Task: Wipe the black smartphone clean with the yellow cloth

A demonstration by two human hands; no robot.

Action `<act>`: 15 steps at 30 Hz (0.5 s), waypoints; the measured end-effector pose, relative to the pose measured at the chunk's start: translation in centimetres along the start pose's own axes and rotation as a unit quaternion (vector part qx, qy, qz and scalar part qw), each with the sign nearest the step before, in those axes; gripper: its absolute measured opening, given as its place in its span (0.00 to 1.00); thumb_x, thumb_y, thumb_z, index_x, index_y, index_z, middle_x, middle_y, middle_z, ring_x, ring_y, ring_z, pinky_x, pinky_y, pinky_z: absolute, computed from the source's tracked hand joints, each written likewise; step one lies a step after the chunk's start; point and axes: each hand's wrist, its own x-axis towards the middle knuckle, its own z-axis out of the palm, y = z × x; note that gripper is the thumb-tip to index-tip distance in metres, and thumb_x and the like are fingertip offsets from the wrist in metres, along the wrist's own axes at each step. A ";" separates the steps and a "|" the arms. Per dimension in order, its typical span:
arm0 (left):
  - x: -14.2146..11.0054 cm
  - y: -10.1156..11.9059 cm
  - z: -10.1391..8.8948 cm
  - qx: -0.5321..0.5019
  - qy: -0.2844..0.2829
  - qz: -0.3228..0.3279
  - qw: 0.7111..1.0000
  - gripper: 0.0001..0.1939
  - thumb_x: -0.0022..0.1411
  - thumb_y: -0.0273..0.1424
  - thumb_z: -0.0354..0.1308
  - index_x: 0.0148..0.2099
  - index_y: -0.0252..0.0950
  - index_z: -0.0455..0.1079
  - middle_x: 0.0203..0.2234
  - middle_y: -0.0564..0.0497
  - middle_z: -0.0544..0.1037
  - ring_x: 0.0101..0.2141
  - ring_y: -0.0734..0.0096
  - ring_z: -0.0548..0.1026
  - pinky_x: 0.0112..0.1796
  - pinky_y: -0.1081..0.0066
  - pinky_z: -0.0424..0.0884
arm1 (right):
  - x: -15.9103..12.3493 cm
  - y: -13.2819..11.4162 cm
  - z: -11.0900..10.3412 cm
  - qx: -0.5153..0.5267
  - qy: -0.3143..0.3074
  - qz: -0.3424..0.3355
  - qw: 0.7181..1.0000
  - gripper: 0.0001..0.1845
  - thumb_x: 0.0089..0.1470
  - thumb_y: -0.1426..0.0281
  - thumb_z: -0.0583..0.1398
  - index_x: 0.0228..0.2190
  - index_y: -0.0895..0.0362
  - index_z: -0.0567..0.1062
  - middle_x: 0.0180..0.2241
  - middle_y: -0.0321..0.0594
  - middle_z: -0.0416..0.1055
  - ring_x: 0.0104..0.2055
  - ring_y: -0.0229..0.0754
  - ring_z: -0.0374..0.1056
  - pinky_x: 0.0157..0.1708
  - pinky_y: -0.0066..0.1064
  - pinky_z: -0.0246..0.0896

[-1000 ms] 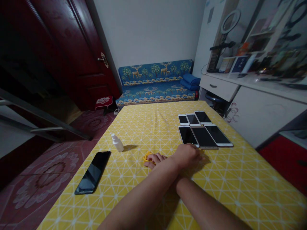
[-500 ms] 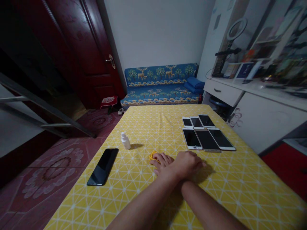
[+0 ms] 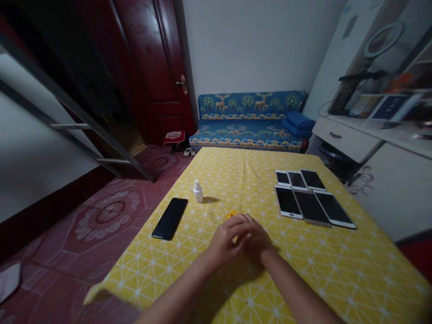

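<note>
My left hand (image 3: 224, 240) is over the near middle of the table, its fingers bent across my right hand (image 3: 258, 238). A gap shows between its thumb and fingers, with nothing seen in it. The fingers of my right hand are mostly hidden behind the left. Just beyond both hands is a small crumpled yellow thing (image 3: 232, 213), partly covered; whether my right hand touches it I cannot tell. To the left, a white spray bottle (image 3: 198, 192) stands upright, and a black phone (image 3: 170, 219) lies face up nearer me.
On the right of the yellow tablecloth (image 3: 222, 173), several phones (image 3: 312, 206) lie in two rows. A blue patterned sofa (image 3: 249, 126) stands beyond the table. White cabinets (image 3: 401, 175) border the right side, and a metal ladder (image 3: 111, 146) leans at left.
My forearms were crossed and are now uncrossed. My left hand has come back left onto my right hand, which has drawn back from the yellow thing. The view has turned left.
</note>
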 end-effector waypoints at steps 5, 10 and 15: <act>-4.8 -3.9 -7.8 0.216 0.146 -0.141 0.955 0.13 0.67 0.30 0.51 0.49 0.40 0.74 0.45 0.45 0.78 0.48 0.61 0.74 0.50 0.60 0.71 | 0.2 -0.2 -1.5 0.004 -0.014 -0.032 0.999 0.22 0.60 0.78 0.51 0.52 0.50 0.72 0.49 0.41 0.71 0.50 0.43 0.66 0.50 0.37 0.63; -7.9 -5.6 -12.3 0.422 0.125 -0.394 0.807 0.30 0.62 0.40 0.56 0.64 0.36 0.61 0.59 0.40 0.65 0.59 0.52 0.63 0.59 0.58 0.61 | 0.2 -1.1 -2.3 -0.032 0.020 0.020 0.999 0.23 0.57 0.73 0.58 0.55 0.49 0.70 0.55 0.42 0.68 0.56 0.47 0.62 0.55 0.42 0.59; -8.6 -5.5 -13.1 0.445 0.021 -0.483 0.754 0.39 0.60 0.45 0.56 0.68 0.32 0.53 0.53 0.37 0.70 0.53 0.49 0.68 0.52 0.59 0.66 | 0.5 -1.0 -2.2 -0.048 0.022 0.060 0.997 0.26 0.55 0.67 0.62 0.55 0.52 0.69 0.55 0.44 0.69 0.57 0.49 0.61 0.56 0.44 0.57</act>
